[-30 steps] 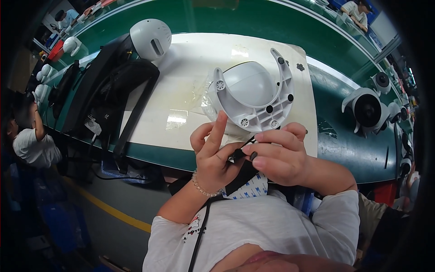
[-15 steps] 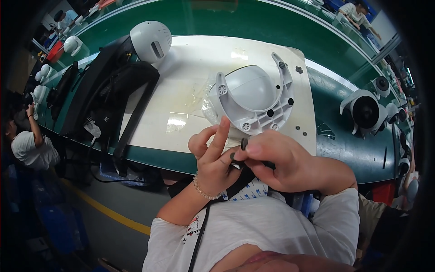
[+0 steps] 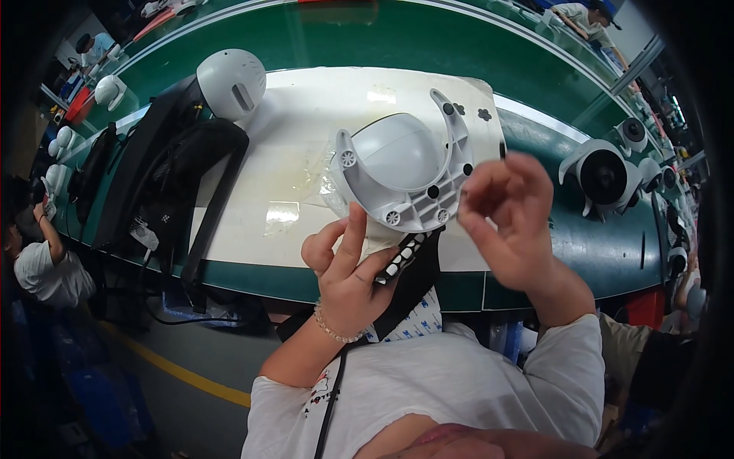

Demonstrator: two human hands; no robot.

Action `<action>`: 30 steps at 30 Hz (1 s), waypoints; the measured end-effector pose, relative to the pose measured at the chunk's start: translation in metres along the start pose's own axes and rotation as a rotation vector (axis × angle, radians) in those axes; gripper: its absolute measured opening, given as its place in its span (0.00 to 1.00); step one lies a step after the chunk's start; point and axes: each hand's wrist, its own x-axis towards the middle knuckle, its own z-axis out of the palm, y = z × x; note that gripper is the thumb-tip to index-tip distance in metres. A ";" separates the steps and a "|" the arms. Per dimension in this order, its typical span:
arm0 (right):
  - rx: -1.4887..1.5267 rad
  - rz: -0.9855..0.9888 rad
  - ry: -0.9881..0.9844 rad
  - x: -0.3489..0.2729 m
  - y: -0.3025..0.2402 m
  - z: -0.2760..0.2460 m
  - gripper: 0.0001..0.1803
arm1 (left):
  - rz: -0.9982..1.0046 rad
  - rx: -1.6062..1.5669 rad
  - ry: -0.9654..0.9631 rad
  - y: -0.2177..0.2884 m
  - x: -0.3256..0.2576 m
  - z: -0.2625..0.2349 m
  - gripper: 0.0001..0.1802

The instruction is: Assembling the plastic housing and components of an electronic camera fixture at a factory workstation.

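Observation:
My left hand (image 3: 352, 279) grips a black strip with white round spots (image 3: 407, 256) along it, its index finger raised. My right hand (image 3: 516, 222) is just right of a white curved plastic housing (image 3: 397, 153), fingers bent and thumb close to the index finger; whatever they pinch is too blurred to make out. The housing lies on a pale board (image 3: 306, 107) with its ribbed side showing. Several dark round pads (image 3: 433, 191) sit along its ribbed rim. Clear plastic film (image 3: 330, 195) pokes out on its left.
A black padded piece (image 3: 168, 145) with a white rounded head (image 3: 232, 83) lies at the left of the green table. White units with black round faces (image 3: 602, 177) stand at the right. Small dark flower-shaped pieces (image 3: 484, 115) lie near the board's far right corner. Other people work farther off.
My right hand has left the left hand, moving right and away from me to the housing's right edge. The spotted strip in my left hand now shows. The whole view has shifted slightly.

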 end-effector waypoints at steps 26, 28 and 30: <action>-0.414 -0.401 0.040 -0.026 0.010 0.017 0.29 | -0.044 -0.065 -0.006 0.000 0.002 0.002 0.17; -0.336 -0.346 0.055 -0.037 0.022 0.019 0.30 | -0.040 -0.084 -0.013 0.001 0.003 0.003 0.17; -0.260 -0.290 0.074 -0.042 0.022 0.015 0.31 | -0.053 -0.111 -0.025 0.001 0.003 0.002 0.16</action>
